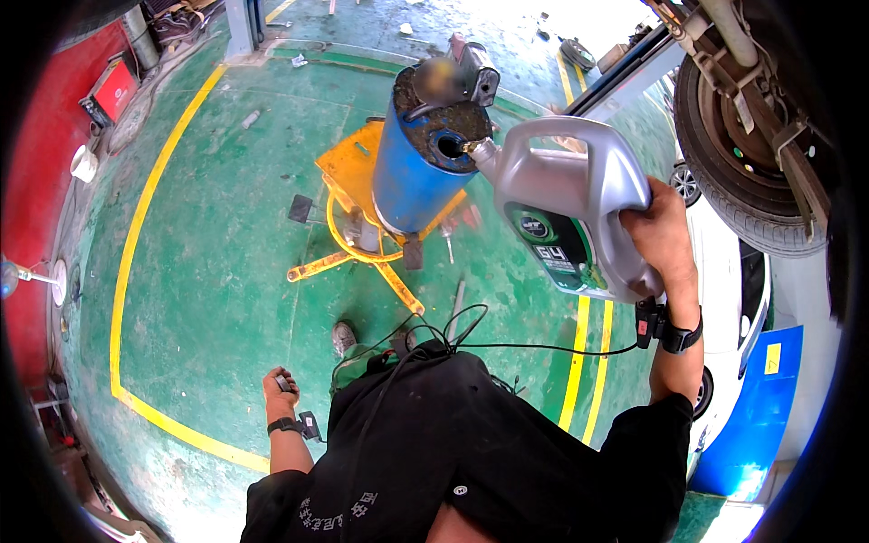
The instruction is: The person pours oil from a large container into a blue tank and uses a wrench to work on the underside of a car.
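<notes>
My right hand [655, 231] grips a silver plastic oil jug [611, 159] near its base and the lower end of its handle. The jug is tipped to the left, its mouth at the round opening in the top of a blue drum [417, 173]; some amber liquid shows at the mouth. Dark grime covers the drum's top, and a dark container [478, 71] lies at its far edge. The drum stands on a yellow wheeled stand [349, 159]. Down at my left side, my left hand [280, 385] is closed on a small dark round object, perhaps a cap.
A raised vehicle's wheel [740, 156] and suspension hang at the upper right. The stand's yellow legs [400, 288] reach towards my feet. A black cable [543, 347] runs from my waist to my right wrist. A lift post [241, 27] stands at the upper left, a blue panel [753, 414] at the right.
</notes>
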Motion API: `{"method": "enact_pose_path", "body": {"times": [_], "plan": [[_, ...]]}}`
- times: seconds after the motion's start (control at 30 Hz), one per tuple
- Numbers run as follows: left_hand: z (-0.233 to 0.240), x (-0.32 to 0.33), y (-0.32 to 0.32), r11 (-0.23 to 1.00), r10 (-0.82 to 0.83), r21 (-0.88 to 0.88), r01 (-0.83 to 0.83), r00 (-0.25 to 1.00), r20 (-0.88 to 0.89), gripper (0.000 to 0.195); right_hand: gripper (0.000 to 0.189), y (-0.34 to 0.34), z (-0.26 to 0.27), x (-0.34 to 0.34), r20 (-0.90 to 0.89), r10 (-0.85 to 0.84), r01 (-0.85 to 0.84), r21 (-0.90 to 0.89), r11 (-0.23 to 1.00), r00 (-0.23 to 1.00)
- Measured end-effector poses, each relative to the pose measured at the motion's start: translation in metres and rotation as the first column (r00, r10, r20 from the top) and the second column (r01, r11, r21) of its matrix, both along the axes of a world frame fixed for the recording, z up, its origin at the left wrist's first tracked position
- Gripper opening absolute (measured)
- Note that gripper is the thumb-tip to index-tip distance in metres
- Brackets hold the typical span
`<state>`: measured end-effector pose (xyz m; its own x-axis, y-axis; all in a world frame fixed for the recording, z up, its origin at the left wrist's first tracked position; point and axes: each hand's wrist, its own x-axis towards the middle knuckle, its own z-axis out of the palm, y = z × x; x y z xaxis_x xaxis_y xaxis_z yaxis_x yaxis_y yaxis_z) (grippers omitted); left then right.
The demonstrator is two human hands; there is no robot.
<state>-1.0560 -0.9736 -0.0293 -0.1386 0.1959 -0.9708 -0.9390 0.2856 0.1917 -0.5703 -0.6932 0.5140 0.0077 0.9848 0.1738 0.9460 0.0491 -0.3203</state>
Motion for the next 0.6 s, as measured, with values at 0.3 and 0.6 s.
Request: {"method": "enact_pose_path", "body": {"times": [0.3,0.6], "plan": [[-0.006,-0.002,0.002,1.0,-0.02,0.002,0.02,0.999,0.037,0.012,0.036,0.001,0.001,-0.001,-0.007,-0.015,0.015,-0.01,1.0,1.0],[0.0,-0.002,0.006,1.0,-0.019,-0.003,0.019,0.998,0.059,0.01,0.034,0.0,0.007,-0.012,0.028,-0.036,0.036,-0.016,0.999,0.999]]}}
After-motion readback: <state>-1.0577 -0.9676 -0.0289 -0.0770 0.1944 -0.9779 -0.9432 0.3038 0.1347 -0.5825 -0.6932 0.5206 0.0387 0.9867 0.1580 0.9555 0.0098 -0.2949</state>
